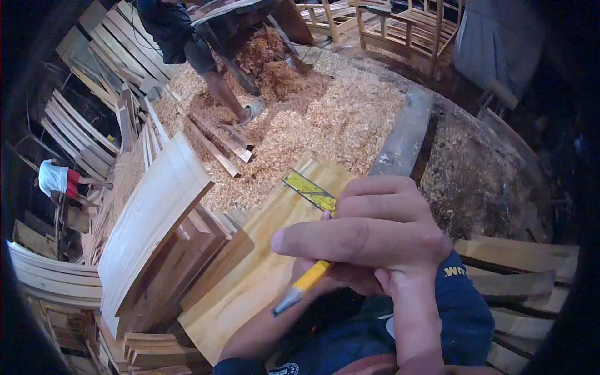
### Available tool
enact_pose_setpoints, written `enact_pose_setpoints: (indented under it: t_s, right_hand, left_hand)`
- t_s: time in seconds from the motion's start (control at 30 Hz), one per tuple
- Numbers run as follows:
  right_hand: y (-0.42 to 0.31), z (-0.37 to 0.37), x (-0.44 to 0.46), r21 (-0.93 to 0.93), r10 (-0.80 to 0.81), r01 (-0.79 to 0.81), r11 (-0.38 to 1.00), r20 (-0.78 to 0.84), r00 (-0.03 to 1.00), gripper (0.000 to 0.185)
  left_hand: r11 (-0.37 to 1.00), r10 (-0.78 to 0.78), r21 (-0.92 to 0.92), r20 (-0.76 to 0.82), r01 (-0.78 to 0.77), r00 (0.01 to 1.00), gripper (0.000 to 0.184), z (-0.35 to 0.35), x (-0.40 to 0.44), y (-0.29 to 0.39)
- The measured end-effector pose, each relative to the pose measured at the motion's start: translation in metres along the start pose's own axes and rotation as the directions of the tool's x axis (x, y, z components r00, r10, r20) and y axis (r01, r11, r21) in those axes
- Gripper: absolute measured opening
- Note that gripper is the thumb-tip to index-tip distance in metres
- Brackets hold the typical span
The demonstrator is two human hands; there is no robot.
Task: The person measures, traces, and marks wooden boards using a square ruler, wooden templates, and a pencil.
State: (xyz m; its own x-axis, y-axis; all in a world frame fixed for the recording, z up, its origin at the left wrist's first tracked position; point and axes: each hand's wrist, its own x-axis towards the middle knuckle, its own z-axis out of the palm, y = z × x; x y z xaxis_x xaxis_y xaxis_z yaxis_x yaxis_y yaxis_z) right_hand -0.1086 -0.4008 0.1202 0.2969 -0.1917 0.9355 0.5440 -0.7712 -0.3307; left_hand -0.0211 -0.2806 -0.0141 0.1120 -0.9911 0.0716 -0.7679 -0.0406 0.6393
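Observation:
My right hand (381,231) is closed over a yellow pencil (312,276), whose grey tip points down and left, with one finger stretched across above it. Behind and below it is my left hand (353,278), mostly hidden; what its fingers do cannot be made out. A flat yellow tool with dark edges (309,190) lies across the upper part of a pale wooden board (250,269), its right end hidden by my right hand. The board slants from lower left to upper right in front of me.
A wide curved plank (153,219) leans over stacked boards at left. Wood shavings (337,119) cover the floor. One person (187,37) stands at the top beside a machine; another (56,178) bends at far left. Curved wooden pieces (519,281) lie at lower right.

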Motion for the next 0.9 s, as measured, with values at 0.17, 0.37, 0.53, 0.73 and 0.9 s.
enact_pose_setpoints:
  t_s: [0.17, 0.37, 0.53, 0.73, 0.9]
  right_hand:
    - [-0.01, 0.009, 0.012, -0.041, -0.01, 0.01, 0.999, -0.003, 1.0, 0.027]
    - [-0.028, 0.0, 0.03, -0.164, 0.099, -0.085, 0.983, 0.074, 0.992, 0.032]
    - [-0.023, 0.002, 0.022, -0.126, 0.141, -0.129, 0.984, 0.094, 0.986, 0.031]
    - [-0.028, -0.003, 0.013, -0.039, 0.271, -0.268, 0.963, 0.174, 0.947, 0.021]
    - [0.015, 0.028, 0.013, -0.15, -0.138, 0.198, 0.969, 0.336, 0.932, 0.026]
  left_hand:
    - [1.0, 0.011, -0.006, -0.001, -0.011, 1.0, 0.053, 0.001, 0.0, -0.001]
    - [1.0, 0.014, -0.02, -0.017, -0.015, 1.0, 0.057, -0.001, 0.0, -0.001]
    - [1.0, 0.013, -0.013, 0.004, -0.013, 1.0, 0.06, -0.001, 0.002, -0.003]
    - [1.0, 0.02, -0.005, -0.012, -0.02, 1.0, 0.064, 0.0, 0.002, -0.006]
    - [1.0, 0.024, -0.001, -0.043, -0.024, 0.999, 0.067, -0.002, -0.003, -0.008]
